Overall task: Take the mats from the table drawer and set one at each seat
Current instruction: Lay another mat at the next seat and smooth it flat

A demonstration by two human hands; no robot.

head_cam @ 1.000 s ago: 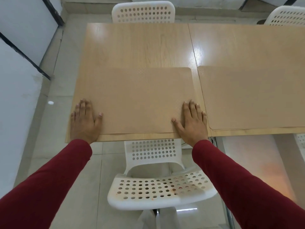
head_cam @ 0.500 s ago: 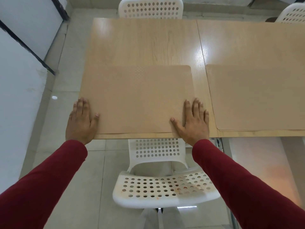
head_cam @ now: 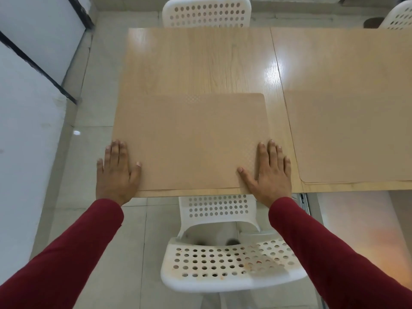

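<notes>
On the glossy wooden table (head_cam: 200, 63), a mat (head_cam: 191, 139) lies flat.

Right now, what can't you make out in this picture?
- Table drawer: not visible in the head view; the tabletop covers whatever lies under it.
- Right mat: cut off by the picture's right edge.
- Far-right chair: mostly out of frame.
- Mat corners under the left hand and right hand: hidden.

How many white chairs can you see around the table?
3. One near chair is tucked under the table's front edge, one far chair faces it across the table, and one corner chair is cut off at top right. Others may be out of view.
</notes>
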